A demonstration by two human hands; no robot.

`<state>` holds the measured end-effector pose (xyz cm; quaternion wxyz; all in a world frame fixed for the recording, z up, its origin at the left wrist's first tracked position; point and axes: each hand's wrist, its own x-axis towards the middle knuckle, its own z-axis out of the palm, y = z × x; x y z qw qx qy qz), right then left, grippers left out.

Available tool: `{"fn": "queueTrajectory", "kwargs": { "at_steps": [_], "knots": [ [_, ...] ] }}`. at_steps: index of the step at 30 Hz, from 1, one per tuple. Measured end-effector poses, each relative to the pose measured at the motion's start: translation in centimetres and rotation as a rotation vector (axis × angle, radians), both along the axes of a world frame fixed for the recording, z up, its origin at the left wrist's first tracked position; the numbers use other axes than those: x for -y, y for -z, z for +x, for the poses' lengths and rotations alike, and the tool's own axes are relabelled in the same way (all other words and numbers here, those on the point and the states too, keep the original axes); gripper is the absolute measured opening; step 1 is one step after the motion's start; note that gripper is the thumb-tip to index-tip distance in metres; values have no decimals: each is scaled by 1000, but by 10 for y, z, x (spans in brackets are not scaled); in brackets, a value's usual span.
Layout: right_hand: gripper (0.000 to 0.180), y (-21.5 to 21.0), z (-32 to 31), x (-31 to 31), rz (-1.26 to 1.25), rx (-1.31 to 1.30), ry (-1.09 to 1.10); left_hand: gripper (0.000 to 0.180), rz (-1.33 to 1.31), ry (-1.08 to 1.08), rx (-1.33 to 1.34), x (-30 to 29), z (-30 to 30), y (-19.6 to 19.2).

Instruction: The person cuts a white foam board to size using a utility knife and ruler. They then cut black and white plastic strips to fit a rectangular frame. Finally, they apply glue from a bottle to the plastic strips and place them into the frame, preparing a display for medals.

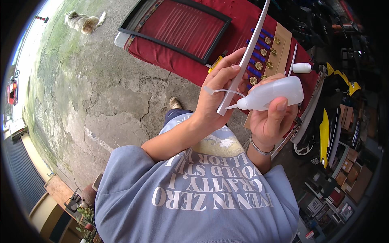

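Observation:
My left hand [214, 89] is closed around a long, narrow white strip [250, 50], which slants from its near end up to the table's far side. In my right hand [268, 123] lies a translucent squeeze bottle [277, 93], tilted on its side and gripped between thumb and fingers. Its thin nozzle points left, at the strip's near end; whether the tip touches cannot be made out. The bottle's cap hangs on a bent strap [221, 90] near my left fingers. Beyond my hands, several gold medals [259, 65] with blue ribbons lie in rows beside a brown cardboard piece [279, 50].
A red cloth [162, 54] covers the table. On it are a black rectangular frame [210, 54], a yellow tool [216, 64] and a white bottle [302, 68]. Motorcycle parts with yellow panels [324, 137] crowd the right. A dog [85, 22] lies on the cracked concrete floor [121, 89].

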<state>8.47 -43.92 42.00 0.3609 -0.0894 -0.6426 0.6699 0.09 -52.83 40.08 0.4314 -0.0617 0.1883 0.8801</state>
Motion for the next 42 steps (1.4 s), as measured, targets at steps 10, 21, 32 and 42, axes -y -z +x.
{"fn": "queueTrajectory", "kwargs": {
  "at_steps": [10, 21, 32, 42],
  "knots": [
    [48, 0, -2, 0, -12, -10, 17, 54, 14, 28, -56, 1, 0, 2],
    [49, -5, -3, 0, -78, 20, -17, 56, 56, 44, -63, 2, -1, 8],
    [45, 7, -11, -9, -568, -48, -203, 55, 23, 6, -55, 3, -2, 19],
    [40, 20, -7, -11, -671, -88, -189, 54, -19, 29, -89, 3, -3, 37]
  ]
}}
